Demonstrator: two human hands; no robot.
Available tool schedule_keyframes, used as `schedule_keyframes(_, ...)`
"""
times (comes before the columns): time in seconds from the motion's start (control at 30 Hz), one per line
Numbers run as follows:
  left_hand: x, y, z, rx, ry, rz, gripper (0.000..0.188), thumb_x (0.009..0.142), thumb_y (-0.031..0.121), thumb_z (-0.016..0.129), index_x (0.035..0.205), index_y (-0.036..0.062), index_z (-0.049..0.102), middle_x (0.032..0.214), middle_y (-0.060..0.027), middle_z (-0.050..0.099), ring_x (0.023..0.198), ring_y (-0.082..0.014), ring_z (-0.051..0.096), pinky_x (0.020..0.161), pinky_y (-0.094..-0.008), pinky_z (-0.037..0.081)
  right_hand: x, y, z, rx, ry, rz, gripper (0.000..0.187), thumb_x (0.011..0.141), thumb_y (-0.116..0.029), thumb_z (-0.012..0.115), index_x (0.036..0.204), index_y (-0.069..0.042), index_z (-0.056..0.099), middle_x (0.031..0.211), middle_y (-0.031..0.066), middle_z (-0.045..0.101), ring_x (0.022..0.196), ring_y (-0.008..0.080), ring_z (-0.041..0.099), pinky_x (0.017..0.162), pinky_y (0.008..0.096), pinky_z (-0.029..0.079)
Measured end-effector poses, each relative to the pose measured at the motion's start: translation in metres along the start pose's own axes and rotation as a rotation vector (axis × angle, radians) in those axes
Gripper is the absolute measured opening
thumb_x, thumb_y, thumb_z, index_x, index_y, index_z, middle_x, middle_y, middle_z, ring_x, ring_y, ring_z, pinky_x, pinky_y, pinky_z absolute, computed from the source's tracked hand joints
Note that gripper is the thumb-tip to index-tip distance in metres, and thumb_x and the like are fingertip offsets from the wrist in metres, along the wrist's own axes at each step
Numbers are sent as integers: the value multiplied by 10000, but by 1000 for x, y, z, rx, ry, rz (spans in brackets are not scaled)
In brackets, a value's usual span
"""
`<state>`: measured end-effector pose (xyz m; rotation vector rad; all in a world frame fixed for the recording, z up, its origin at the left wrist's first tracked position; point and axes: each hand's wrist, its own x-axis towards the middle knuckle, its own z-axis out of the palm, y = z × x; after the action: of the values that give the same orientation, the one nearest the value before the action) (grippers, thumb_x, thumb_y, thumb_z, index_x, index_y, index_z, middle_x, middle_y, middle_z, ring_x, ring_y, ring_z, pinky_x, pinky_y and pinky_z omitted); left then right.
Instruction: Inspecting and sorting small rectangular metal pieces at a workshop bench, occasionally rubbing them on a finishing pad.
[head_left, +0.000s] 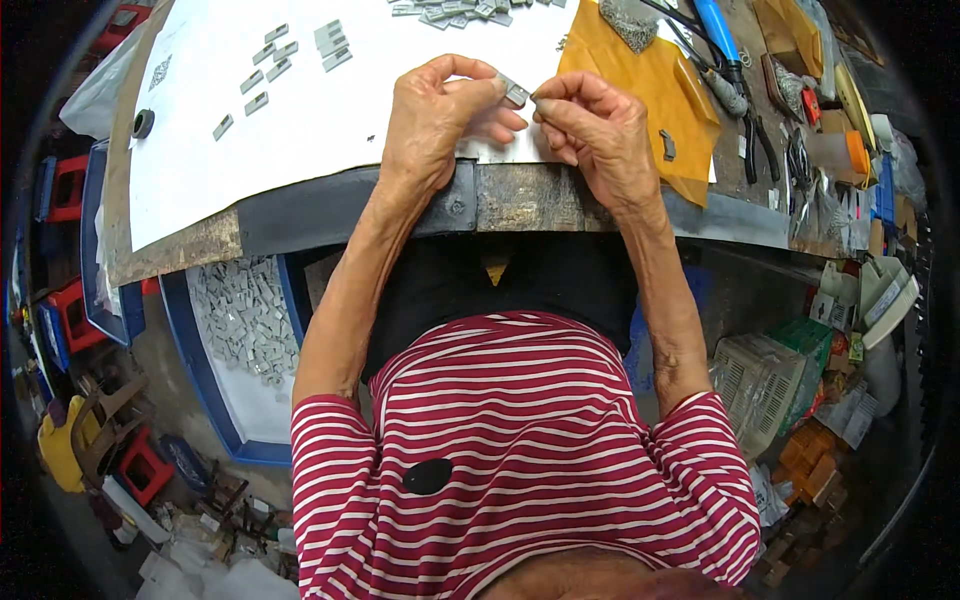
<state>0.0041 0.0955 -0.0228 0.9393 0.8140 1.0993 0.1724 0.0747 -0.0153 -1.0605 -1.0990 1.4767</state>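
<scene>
Over the front edge of the white-covered bench, my left hand (432, 122) pinches a small grey rectangular part (513, 92) between thumb and fingers. Close beside it, my right hand (606, 128) has its thumb and forefinger pressed together at the part's right end. Whatever sits in that pinch is too small to make out. Several similar grey parts (278, 68) lie spaced out on the white sheet (200, 170) to the left. A heap of grey parts (450, 12) lies at the far side.
An orange-yellow sheet (600, 60) on the right bears a pile of tiny metal pieces (630, 22) and a dark grey piece (668, 145). Beyond it are black-handled pliers (760, 145) and a blue tool (716, 30). Below the bench at left, a blue tray (185, 330) holds many grey parts.
</scene>
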Motion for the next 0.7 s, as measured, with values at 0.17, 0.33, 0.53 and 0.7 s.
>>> schedule_keyframes(0.17, -2, -1, 3, 92, 28, 9, 177, 778, 47, 575, 896, -72, 520, 653, -163, 626, 541, -170, 629, 473, -229, 517, 1, -2, 5, -73, 24, -20, 119, 785, -53, 604, 866, 29, 573, 628, 27, 572, 494, 49, 510, 406, 154, 384)
schedule_keyframes(0.33, -4, -2, 5, 134, 26, 38, 178, 779, 59, 582, 893, -65, 526, 654, -151, 627, 540, -157, 624, 476, -222, 515, 4, 0, 5, -129, 52, -14, 122, 773, -57, 619, 846, 25, 566, 608, 29, 566, 480, 53, 508, 401, 162, 386)
schedule_keyframes(0.53, -4, -3, 5, 124, 15, 43, 180, 780, 59, 581, 897, -65, 524, 654, -146, 626, 539, -152, 622, 486, -214, 515, 6, 0, 4, -113, 30, 6, 118, 770, -53, 616, 842, 28, 568, 603, 24, 562, 473, 56, 502, 400, 171, 384)
schedule_keyframes(0.7, -4, -4, 4, 114, 12, 55, 182, 779, 61, 579, 899, -65, 521, 648, -141, 623, 543, -151, 621, 490, -216, 516, 8, 1, 5, -123, -9, -7, 116, 777, -45, 597, 853, 40, 572, 620, 27, 560, 473, 58, 491, 403, 176, 381)
